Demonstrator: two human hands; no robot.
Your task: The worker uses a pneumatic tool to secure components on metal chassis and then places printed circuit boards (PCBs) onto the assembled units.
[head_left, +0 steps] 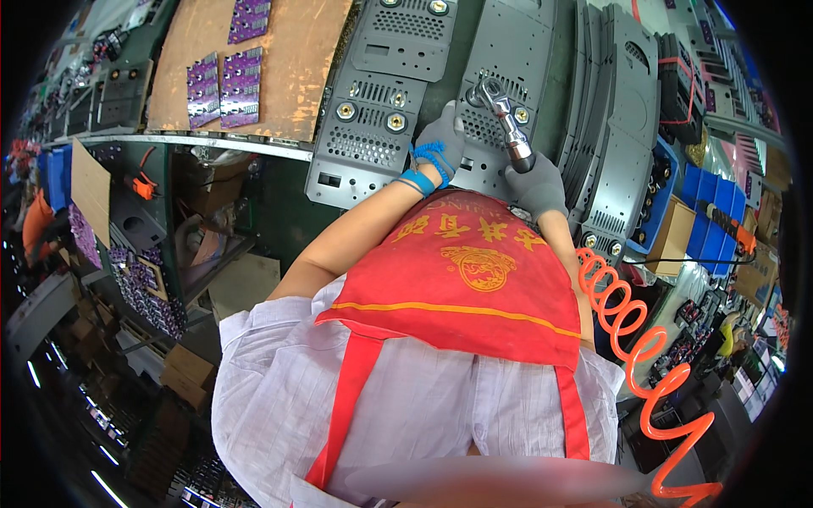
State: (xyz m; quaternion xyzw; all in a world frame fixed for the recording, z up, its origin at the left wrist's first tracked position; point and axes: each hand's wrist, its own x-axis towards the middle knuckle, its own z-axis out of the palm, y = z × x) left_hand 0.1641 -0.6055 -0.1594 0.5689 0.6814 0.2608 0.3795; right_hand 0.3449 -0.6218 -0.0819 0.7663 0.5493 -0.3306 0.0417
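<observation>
My right hand (539, 186), in a grey glove, is closed around the dark handle end of a chrome ratchet wrench (508, 127). The wrench's round head rests over a grey perforated metal panel (500, 51), close to a brass-coloured fitting (520, 115) on it. At the left edge of that panel is my left hand (442, 140), also gloved, its fingers bent against the edge and partly hidden. Blue bands circle the left wrist. Another perforated panel (373, 118) with several brass fittings lies just left of this hand.
Stacked grey panels (622, 127) stand at the right, beside blue bins (711, 207). An orange coiled hose (648, 343) hangs near my right forearm. Purple printed cards (241, 85) lie on a worn wooden board (296, 51) at the upper left.
</observation>
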